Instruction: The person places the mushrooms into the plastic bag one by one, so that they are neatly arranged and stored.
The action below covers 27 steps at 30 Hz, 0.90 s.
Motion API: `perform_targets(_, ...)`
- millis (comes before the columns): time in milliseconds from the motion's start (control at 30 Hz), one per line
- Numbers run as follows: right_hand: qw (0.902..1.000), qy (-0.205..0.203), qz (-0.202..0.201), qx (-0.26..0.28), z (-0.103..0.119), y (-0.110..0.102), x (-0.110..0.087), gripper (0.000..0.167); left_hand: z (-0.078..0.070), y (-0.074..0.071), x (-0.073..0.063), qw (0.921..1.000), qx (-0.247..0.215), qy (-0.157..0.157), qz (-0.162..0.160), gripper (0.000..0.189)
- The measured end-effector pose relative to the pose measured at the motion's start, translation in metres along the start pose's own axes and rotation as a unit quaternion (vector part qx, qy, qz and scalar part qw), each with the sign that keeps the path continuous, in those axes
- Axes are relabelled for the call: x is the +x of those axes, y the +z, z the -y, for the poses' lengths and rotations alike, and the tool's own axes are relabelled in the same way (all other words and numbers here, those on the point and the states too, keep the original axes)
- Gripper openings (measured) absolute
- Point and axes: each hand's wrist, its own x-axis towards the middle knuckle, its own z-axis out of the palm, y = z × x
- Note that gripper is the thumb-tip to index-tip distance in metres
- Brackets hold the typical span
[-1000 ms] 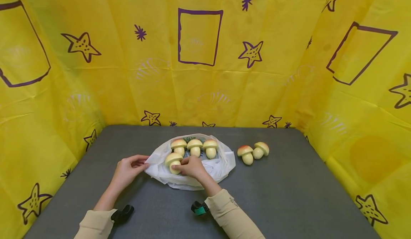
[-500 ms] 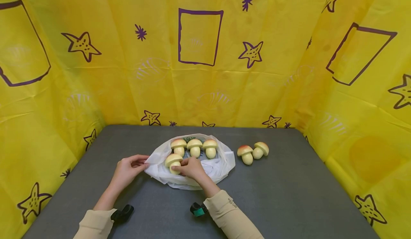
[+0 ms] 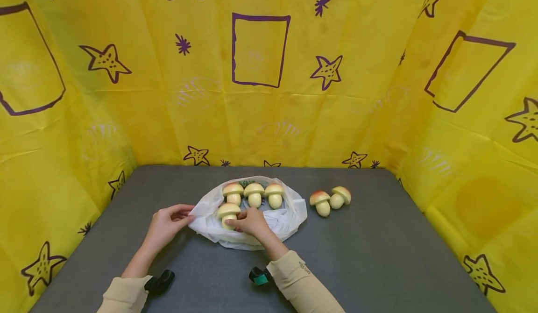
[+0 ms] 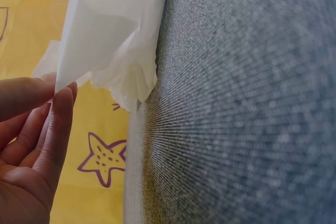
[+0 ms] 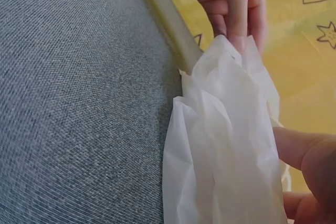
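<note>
A white plastic bag (image 3: 290,229) lies spread on the grey table with its mouth facing up. My left hand (image 3: 168,224) pinches the bag's left edge between thumb and fingers; the left wrist view shows the thin sheet (image 4: 100,30) held at the fingertips (image 4: 63,98). Inside the bag's mouth, my right hand (image 3: 252,222) grips the stem of a toy mushroom (image 3: 228,211) at the front left. Behind it stand three more mushrooms (image 3: 254,194) in a row. In the right wrist view the bag's side hides the gripped mushroom, and part of the right hand (image 5: 315,166) shows beside it.
Two more toy mushrooms, one red-capped (image 3: 321,203) and one paler (image 3: 340,197), lie on the table (image 3: 378,257) right of the bag. Yellow patterned cloth (image 3: 260,117) walls the back and both sides.
The gripped mushroom and the right hand have shifted very slightly, the cap now sitting a little lower and more upright. The left hand keeps its pinch on the bag.
</note>
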Motion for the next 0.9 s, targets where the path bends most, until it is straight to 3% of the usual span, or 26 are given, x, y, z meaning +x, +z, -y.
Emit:
perform_targets(267, 0.9999, 0.0, -0.012, 0.011, -0.001, 0.001, 0.0, 0.031, 0.0, 0.001, 0.0, 1.0, -0.001, 0.002, 0.002, 0.028)
perform_targets(733, 0.9999, 0.005, 0.002, 0.014, -0.002, -0.006, -0.003, 0.028, -0.003, -0.001, 0.0, 1.0, 0.0, 0.007, 0.001, 0.026)
perform_targets(900, 0.9972, 0.014, 0.007, 0.073, -0.001, -0.012, -0.005, 0.026, -0.002, -0.001, 0.001, 1.0, -0.003, 0.007, 0.002, 0.026)
